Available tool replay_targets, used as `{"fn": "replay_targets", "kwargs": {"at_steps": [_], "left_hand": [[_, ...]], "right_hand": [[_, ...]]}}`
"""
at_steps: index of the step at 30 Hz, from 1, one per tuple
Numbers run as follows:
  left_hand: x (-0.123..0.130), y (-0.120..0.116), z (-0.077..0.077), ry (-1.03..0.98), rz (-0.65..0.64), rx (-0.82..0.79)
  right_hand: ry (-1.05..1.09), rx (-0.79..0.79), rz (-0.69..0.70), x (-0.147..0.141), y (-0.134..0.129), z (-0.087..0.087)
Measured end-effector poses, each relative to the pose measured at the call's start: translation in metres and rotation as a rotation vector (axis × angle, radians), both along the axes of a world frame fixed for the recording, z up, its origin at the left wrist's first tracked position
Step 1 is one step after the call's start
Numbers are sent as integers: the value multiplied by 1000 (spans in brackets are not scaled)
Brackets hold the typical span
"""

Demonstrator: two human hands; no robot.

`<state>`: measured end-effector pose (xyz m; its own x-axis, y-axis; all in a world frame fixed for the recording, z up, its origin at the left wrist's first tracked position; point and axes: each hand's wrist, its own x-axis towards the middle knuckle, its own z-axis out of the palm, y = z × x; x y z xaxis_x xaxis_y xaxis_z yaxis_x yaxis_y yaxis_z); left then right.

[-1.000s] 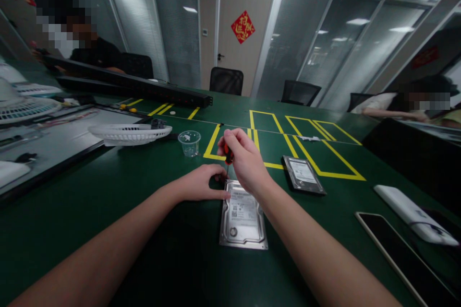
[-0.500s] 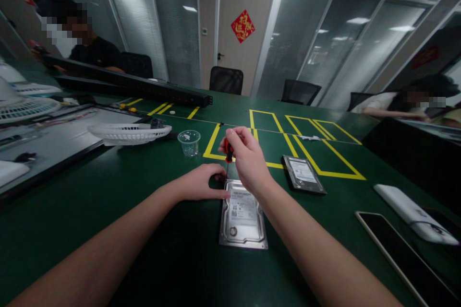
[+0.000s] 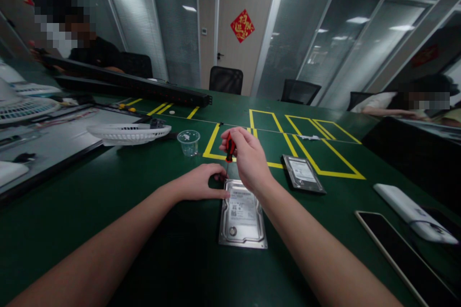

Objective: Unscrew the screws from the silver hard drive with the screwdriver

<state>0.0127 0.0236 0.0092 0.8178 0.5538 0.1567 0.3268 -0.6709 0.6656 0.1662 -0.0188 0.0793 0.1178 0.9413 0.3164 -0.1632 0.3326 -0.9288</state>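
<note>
A silver hard drive [image 3: 247, 216] with a white label lies flat on the green table in front of me. My left hand [image 3: 201, 182] grips its far left corner, thumb on the top edge and curled fingers beyond the corner. Above the drive, my right hand [image 3: 248, 156] is closed around the red and black handle of a screwdriver [image 3: 229, 153]. The screwdriver stands nearly upright, its thin shaft pointing down at the far left corner of the drive. Whether the tip sits in a screw is too small to make out.
A clear plastic cup [image 3: 189, 144] stands left of my hands. To the right lie a second hard drive [image 3: 303, 174], a white device [image 3: 414, 213] and a phone [image 3: 399, 254]. A white fan grille [image 3: 129, 133] and a black power strip [image 3: 144, 81] are at left. Two people sit across the table.
The fingers of my right hand have rolled slightly around the screwdriver handle, and the wrist has turned a little. My left hand and the hard drive have stayed put.
</note>
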Motion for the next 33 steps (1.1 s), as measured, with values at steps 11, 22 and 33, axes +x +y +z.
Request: {"fn": "replay_targets", "kwargs": {"at_steps": [11, 22, 33], "left_hand": [[0, 2, -2, 2, 4, 12], [0, 1, 0, 1, -2, 7], [0, 2, -4, -12, 15, 4]], "right_hand": [[-4, 24, -27, 1, 1, -1], [89, -1, 7, -3, 0, -2], [0, 14, 55, -5, -1, -9]]}}
